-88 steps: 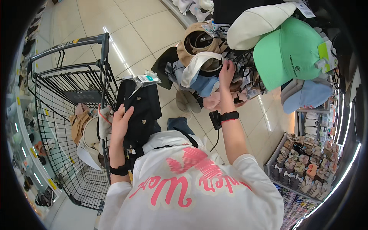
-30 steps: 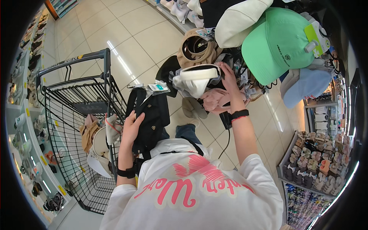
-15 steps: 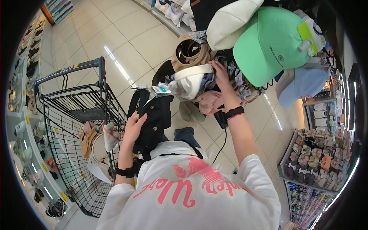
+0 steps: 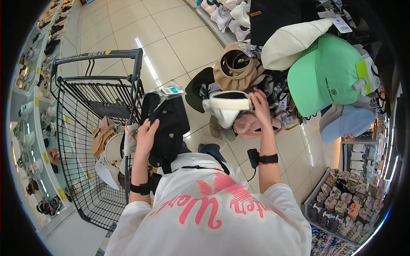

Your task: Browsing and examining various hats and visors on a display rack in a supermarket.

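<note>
My left hand (image 4: 148,135) grips a bunch of soft black hats (image 4: 167,121) with small gold emblems, holding them beside the cart. A clear plastic wrapping with a white and green tag (image 4: 171,90) sticks out at their top. My right hand (image 4: 261,105) pinches the rim of a white hat (image 4: 229,105), whose round band opening faces up. Below that hat is a pink hat (image 4: 255,123), and behind it a tan hat (image 4: 237,67) with an open crown. A large green cap (image 4: 326,77) hangs to the right of my right hand.
A black wire shopping cart (image 4: 98,102) stands at my left with several hats (image 4: 112,147) inside. A cream cap (image 4: 294,42) and a light blue cap (image 4: 348,121) hang on the rack. Shoe shelves (image 4: 32,141) line the left; a slipper bin (image 4: 346,200) is at right.
The view has shifted, so the cart and rack sit further right. The white hat in my right hand has turned to show its opening and moved away from the black hats.
</note>
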{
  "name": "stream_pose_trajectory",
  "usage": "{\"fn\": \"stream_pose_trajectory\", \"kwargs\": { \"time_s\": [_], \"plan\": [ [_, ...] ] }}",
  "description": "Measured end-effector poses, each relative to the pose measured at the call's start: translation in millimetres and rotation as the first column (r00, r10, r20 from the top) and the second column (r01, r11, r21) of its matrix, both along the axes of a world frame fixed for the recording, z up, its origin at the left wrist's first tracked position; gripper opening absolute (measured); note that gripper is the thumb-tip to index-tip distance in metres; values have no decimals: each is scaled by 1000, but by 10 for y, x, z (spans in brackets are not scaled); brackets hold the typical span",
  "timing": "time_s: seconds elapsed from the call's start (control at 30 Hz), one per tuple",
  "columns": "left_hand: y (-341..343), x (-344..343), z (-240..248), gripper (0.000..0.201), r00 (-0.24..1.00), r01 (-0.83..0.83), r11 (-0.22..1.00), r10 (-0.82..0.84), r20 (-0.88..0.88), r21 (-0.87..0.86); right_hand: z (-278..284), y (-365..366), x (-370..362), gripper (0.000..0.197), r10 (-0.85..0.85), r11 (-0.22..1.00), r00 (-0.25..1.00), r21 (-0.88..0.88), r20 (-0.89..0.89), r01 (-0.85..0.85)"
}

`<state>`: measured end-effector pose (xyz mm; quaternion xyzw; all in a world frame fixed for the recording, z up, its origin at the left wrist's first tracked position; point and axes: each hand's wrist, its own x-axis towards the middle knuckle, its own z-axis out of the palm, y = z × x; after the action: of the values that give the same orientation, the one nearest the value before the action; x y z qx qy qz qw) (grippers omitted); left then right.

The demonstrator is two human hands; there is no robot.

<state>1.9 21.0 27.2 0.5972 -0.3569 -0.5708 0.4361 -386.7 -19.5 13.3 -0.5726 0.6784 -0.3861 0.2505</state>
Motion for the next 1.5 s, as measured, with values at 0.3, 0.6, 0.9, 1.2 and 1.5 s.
{"fn": "stream_pose_trajectory", "kwargs": {
  "time_s": [0.3, 0.6, 0.9, 1.2, 1.5],
  "plan": [
    [-122, -31, -52, 28, 989, 146, 988, -144, 40, -53, -34, 1095, -279, 16, -242, 951, 559, 79, 793, 299],
    [-320, -195, -36, 29, 953, 300, 953, -299, 42, -42, 847, 1288, 159, 28, 669, 739, 379, -627, 639, -248],
    [-735, -156, -83, 35, 981, 183, 969, -170, 91, -165, 1690, 953, 779, 16, 975, 95, 6, -393, 222, -914],
    [-516, -507, 212, 33, 865, 444, 800, -265, 426, -403, 1622, 1160, 1124, 6, 950, 165, 43, -380, 310, -910],
    [-352, -693, -44, 25, 656, 754, 613, -709, 259, -235, 1523, 1397, 997, 15, 494, 841, 857, -169, -146, -514]
  ]
}}
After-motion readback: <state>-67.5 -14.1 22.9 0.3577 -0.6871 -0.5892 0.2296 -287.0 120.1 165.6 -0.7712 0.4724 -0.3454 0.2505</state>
